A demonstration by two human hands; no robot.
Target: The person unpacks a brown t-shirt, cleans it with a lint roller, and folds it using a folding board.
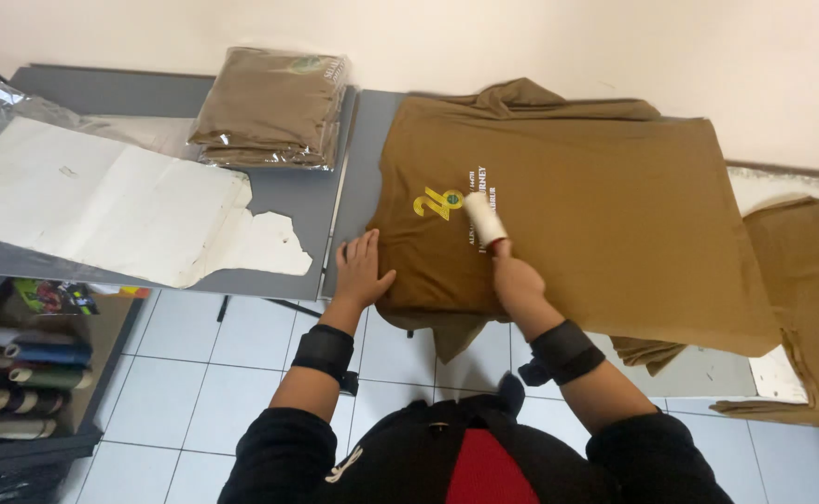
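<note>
We see 2 bare hands, the left hand [360, 271] and the right hand [518, 280], with no gloves and no rings that we can make out. Each forearm is bare below the elbow, and each wrist carries 1 wide black band [324, 351], soft-looking and plain, like an elastic cuff or strap; the second black band [567, 351] sits on the right wrist. Above these we find black sleeves [284, 448] pushed up toward the elbows. The black top [409, 448] shows a red panel [486, 471] at the centre of the chest, and a small pale mark near the left sleeve.
</note>
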